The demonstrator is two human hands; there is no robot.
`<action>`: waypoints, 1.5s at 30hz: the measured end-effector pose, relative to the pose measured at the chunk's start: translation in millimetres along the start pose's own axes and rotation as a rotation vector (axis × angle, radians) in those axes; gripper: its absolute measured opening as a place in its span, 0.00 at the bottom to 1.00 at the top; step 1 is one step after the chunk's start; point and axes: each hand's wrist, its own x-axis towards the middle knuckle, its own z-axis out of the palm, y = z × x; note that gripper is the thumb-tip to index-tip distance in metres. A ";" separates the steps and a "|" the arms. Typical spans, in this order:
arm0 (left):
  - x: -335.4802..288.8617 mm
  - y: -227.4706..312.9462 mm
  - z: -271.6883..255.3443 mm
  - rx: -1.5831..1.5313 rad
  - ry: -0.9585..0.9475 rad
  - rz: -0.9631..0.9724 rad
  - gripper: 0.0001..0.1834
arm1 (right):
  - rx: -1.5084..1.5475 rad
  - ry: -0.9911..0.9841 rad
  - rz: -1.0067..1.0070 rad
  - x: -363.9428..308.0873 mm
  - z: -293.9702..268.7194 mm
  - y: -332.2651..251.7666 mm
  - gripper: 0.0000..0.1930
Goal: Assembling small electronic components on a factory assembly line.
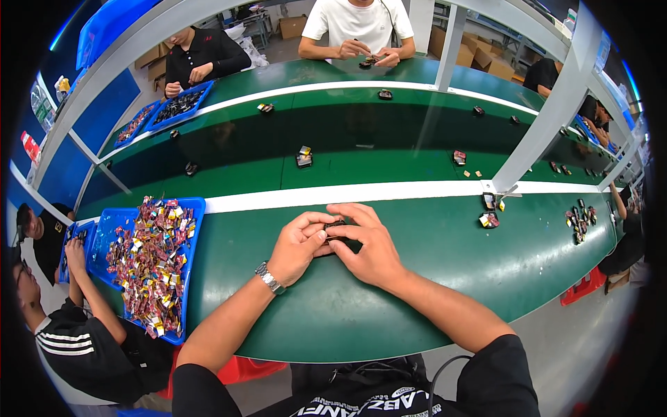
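Observation:
My left hand (297, 249) and my right hand (369, 251) meet over the middle of the green worktable (333, 313). Between them they grip a small black device (336, 224), mostly covered by my fingers, so its exact kind cannot be made out. The left thumb and fingers close on its left side; the right fingers bend over it from the other side. To the left of my hands stands a blue tray (197, 236) heaped with small dark red circuit pieces (149, 267) that carry yellow and white parts.
Beyond a white rail (278, 199) runs a green conveyor belt (389, 163) with scattered black units (304, 157). More units (489, 219) lie to the right, near a grey metal post (542, 111). Co-workers sit across (361, 28) and at the left (87, 340).

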 end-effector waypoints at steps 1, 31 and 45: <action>-0.5 1.0 0.6 -0.031 -0.006 0.007 0.14 | 0.000 0.003 0.000 1.8 -1.6 -0.2 0.09; -0.8 1.5 -2.0 -0.110 0.038 -0.025 0.15 | -0.247 0.030 -0.332 13.9 -4.6 1.1 0.10; -0.8 6.9 1.6 -0.110 0.040 -0.067 0.14 | -0.421 0.050 -0.278 6.4 3.9 0.1 0.12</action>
